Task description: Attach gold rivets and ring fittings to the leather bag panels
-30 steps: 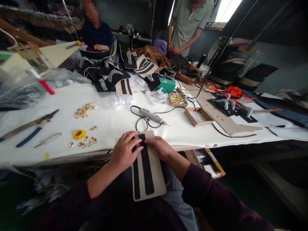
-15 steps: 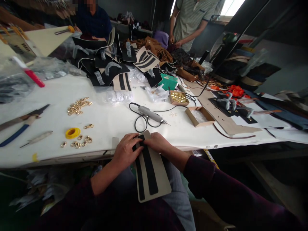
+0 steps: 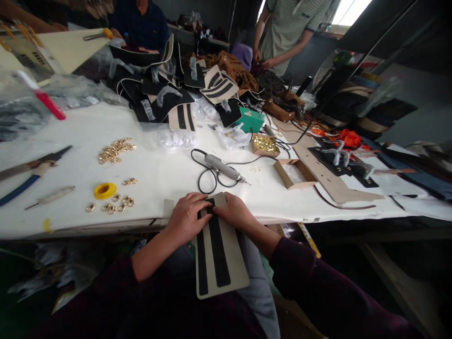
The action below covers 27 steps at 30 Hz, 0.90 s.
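A tan panel with two black stripes (image 3: pixel 219 256) leans from my lap up onto the front edge of the white table (image 3: pixel 169 179). My left hand (image 3: pixel 186 219) lies on its upper left part, fingers curled over the left stripe. My right hand (image 3: pixel 233 211) grips its upper right edge, fingertips meeting the left hand near the top of the stripes. Just beyond the hands lies a grey pen-shaped power tool (image 3: pixel 222 168) with a looped black cord.
Gold rings (image 3: pixel 113 150) and a yellow tape roll (image 3: pixel 105 190) lie to the left, with blue-handled pliers (image 3: pixel 21 187) and a blade. Small boxes (image 3: pixel 295 173) sit to the right. More striped panels (image 3: pixel 183 117) are piled at the back, where two other people work.
The hands stay on the panel's top and shift only slightly; the panel tilts a little. The view has drifted slightly.
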{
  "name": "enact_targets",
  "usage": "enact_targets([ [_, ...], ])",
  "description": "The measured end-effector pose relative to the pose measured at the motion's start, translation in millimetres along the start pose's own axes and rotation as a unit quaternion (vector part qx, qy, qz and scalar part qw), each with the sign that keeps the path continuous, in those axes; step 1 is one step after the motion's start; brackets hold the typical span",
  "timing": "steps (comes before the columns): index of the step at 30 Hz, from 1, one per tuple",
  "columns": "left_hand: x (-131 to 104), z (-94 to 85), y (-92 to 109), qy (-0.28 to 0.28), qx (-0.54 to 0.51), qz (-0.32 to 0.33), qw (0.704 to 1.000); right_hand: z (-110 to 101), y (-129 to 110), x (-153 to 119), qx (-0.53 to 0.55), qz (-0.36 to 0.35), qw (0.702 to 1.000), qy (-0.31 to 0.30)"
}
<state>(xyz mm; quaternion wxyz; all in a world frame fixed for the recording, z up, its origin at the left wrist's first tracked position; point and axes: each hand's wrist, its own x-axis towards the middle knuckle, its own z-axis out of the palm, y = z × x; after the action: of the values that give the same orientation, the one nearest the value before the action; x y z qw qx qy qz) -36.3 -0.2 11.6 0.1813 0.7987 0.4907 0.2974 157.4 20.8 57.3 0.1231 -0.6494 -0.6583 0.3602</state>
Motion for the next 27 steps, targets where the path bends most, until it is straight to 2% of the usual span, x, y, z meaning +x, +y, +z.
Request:
enact_targets([
  [5, 3.0, 0.9, 3.2, 0.008, 0.003, -0.018, 1.000, 4.2, 7.3, -0.1, 0.004, -0.013, 0.999, 0.033],
  [10, 2.8, 2.8, 4.5, 0.018, 0.013, -0.021, 1.000, 1.6, 6.9, 2.7, -0.019, -0.016, 0.999, 0.027],
  [13, 1.8, 4.9, 1.5, 0.018, 0.015, -0.015, 1.000, -5.4, 13.9, 6.1, 0.005, -0.031, 0.999, 0.018],
  [16, 1.0, 7.9, -3.0, 0.022, 0.013, -0.012, 1.000, -24.8, 37.0, 15.3, 0.063, -0.036, 0.996, 0.054],
  [18, 0.4, 9.9, -5.8, 0.025, 0.012, -0.009, 1.000, -45.8, 61.0, 25.7, 0.062, -0.017, 0.989, 0.130],
  [21, -0.6, 12.7, -9.2, 0.028, 0.016, -0.004, 0.999, -81.4, 100.4, 45.9, 0.005, 0.029, 0.969, 0.245],
  [24, -1.4, 14.8, -11.6, 0.033, 0.023, -0.006, 0.999, -107.9, 130.2, 68.2, -0.030, 0.054, 0.957, 0.284],
  [27, -1.6, 15.2, -12.5, 0.037, 0.026, -0.011, 0.999, -119.6, 144.1, 89.4, -0.061, 0.060, 0.951, 0.298],
])
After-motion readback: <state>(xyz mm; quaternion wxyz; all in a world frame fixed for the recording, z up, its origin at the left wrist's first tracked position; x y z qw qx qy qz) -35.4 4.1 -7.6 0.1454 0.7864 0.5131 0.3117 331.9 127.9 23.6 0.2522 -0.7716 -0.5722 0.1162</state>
